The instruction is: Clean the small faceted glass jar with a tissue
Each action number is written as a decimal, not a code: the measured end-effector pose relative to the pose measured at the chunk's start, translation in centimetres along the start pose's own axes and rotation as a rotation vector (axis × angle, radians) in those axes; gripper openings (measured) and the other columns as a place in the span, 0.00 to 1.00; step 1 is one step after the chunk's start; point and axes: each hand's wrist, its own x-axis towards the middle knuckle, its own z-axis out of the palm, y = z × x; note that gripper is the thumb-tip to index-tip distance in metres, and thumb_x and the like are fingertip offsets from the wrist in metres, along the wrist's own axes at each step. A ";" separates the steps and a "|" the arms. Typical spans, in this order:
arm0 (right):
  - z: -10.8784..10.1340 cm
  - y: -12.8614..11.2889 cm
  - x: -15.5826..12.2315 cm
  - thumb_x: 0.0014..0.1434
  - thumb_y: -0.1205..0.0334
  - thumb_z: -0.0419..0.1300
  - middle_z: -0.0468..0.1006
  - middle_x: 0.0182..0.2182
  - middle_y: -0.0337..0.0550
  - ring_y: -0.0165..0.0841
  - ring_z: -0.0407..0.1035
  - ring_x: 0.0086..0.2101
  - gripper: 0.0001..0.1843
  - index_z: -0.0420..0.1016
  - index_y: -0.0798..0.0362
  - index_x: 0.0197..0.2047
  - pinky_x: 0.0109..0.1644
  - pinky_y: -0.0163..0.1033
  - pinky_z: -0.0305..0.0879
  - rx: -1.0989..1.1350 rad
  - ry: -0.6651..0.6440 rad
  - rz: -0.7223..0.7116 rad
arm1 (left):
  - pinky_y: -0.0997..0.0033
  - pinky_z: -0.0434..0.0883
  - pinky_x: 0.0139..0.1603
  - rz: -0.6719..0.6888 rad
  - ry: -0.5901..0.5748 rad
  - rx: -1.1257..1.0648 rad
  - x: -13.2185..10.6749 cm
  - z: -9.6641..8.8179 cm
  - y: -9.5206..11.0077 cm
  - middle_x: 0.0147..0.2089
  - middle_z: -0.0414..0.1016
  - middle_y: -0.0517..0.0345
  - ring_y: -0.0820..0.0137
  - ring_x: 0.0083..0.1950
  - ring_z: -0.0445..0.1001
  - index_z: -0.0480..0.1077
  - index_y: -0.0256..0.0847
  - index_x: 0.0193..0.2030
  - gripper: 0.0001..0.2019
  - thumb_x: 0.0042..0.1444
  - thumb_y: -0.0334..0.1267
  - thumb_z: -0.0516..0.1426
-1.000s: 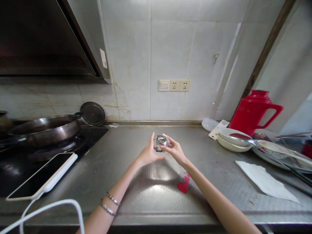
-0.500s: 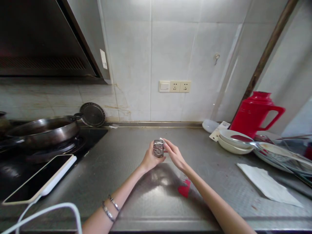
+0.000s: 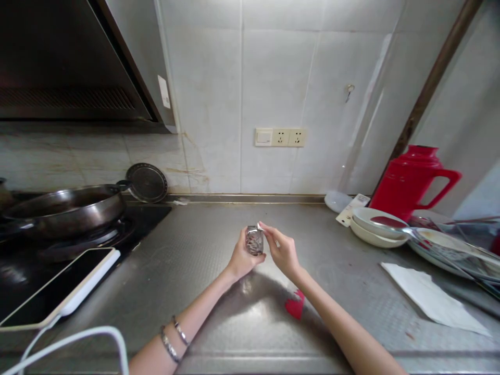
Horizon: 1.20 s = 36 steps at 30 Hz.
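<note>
My left hand (image 3: 242, 259) is wrapped round a small shiny silver packet (image 3: 254, 240), held upright above the steel counter (image 3: 219, 291). My right hand (image 3: 282, 251) pinches the packet's top right corner, where a small white edge shows between thumb and forefinger. Both hands meet over the middle of the counter. A red scrap (image 3: 295, 305) lies on the counter under my right forearm.
Left: a dark pan (image 3: 64, 208) on the stove, a round lid (image 3: 147, 182) against the wall, a phone (image 3: 54, 289) with a white cable (image 3: 74, 338). Right: a red jug (image 3: 416, 179), stacked white bowls (image 3: 375, 225), plates, a white paper sheet (image 3: 432, 298).
The packet has been turned upright and my left hand has closed round it. My right fingers have shifted to its top corner. Both hands stay over the same spot.
</note>
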 end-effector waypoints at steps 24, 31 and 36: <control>-0.5 0.5 0.6 0.64 0.66 0.50 0.79 0.46 0.43 0.39 0.65 0.56 0.16 0.74 0.44 0.50 0.60 0.54 0.59 -0.082 -0.026 -0.122 | 0.77 0.61 0.30 -0.006 -0.017 -0.037 -0.3 0.0 -0.1 0.35 0.66 0.64 0.76 0.30 0.64 0.57 0.42 0.52 0.34 0.33 0.23 0.59; -0.4 -0.1 0.3 0.63 0.68 0.51 0.78 0.47 0.41 0.39 0.66 0.55 0.17 0.73 0.44 0.51 0.61 0.55 0.57 -0.075 -0.060 -0.206 | 0.77 0.61 0.30 -0.020 0.043 -0.043 0.0 0.0 -0.1 0.36 0.66 0.64 0.76 0.31 0.64 0.58 0.41 0.49 0.32 0.32 0.22 0.58; -0.5 0.0 0.5 0.64 0.65 0.52 0.79 0.46 0.43 0.40 0.67 0.54 0.14 0.76 0.45 0.48 0.59 0.53 0.60 -0.032 -0.001 -0.080 | 0.78 0.58 0.27 -0.042 0.005 -0.056 -0.2 0.0 0.6 0.31 0.63 0.67 0.78 0.28 0.61 0.58 0.41 0.49 0.32 0.33 0.23 0.58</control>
